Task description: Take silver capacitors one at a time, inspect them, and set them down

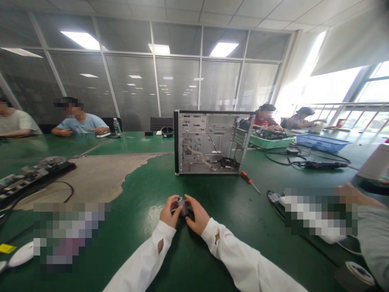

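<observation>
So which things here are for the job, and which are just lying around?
For the job: small grey cylindrical part, held by left hand and right hand; probably the open computer case and orange-handled screwdriver.
Lying about: blue plastic basket, water bottle, black corded tool.

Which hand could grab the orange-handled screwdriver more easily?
Probably the right hand: it lies nearer the orange-handled screwdriver than the left hand, though both are cupping a small grey cylinder.

The small part (182, 207) in the hands (169, 211) looked like dull grey metal; the case (194, 138) was bare metal, the counter (142, 231) glossy green.
</observation>
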Demonstrator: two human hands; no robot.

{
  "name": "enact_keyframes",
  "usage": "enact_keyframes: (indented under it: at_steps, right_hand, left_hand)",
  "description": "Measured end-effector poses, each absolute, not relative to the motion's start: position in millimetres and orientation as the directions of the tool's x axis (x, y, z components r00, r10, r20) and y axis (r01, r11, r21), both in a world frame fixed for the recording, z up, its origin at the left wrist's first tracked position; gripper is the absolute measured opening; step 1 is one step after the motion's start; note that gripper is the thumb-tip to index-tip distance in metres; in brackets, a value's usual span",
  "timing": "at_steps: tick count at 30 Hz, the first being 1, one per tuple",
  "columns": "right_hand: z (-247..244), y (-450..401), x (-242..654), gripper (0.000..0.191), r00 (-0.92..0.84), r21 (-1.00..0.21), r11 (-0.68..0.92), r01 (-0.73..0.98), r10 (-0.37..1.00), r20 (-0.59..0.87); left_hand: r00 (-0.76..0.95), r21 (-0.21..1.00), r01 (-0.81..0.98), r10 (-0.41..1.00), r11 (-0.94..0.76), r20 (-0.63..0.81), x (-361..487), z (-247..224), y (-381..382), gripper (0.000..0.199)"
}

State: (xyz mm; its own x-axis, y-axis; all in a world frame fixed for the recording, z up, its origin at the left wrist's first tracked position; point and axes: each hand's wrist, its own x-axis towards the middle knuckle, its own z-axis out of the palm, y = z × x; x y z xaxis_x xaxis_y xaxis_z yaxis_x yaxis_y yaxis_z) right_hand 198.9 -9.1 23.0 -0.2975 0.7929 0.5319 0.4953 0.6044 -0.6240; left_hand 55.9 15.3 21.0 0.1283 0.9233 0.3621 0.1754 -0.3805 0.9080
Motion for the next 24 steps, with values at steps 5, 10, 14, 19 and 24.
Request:
enact_keyframes:
  at_steps: [5, 10, 14, 19, 24]
  right_hand:
    - [27.9, -13.5, 198.9, 0.070, -0.267, -0.643, 0.627, 0.439, 0.775, 0.573]
    - [30.2, -15.3, 198.1, 0.070, -0.286, -0.633, 0.660, 0.405, 0.749, 0.598]
    - [32.0, -15.7, 196.9, 0.069, -0.292, -0.656, 0.659, 0.368, 0.751, 0.592]
    - [36.4, -17.7, 195.3, 0.064, -0.275, -0.666, 0.658, 0.353, 0.753, 0.598]
    - [43.1, -20.8, 195.3, 0.058, -0.248, -0.605, 0.690, 0.397, 0.715, 0.654]
  left_hand:
    - [0.080, 0.959, -0.215, 0.975, -0.185, 0.206, 51.7, 13.6, 24.7, 0.044]
    - [0.121, 0.892, -0.451, 0.992, 0.024, 0.035, 47.3, 11.1, 27.6, 0.053]
    - [0.204, 0.827, -0.548, 0.979, 0.127, -0.016, 45.7, 16.8, 25.6, 0.049]
    - [0.320, 0.785, -0.559, 0.943, 0.266, -0.091, 44.7, 27.0, 19.0, 0.043]
    - [0.397, 0.776, -0.551, 0.914, 0.307, -0.080, 44.6, 27.7, 16.2, 0.033]
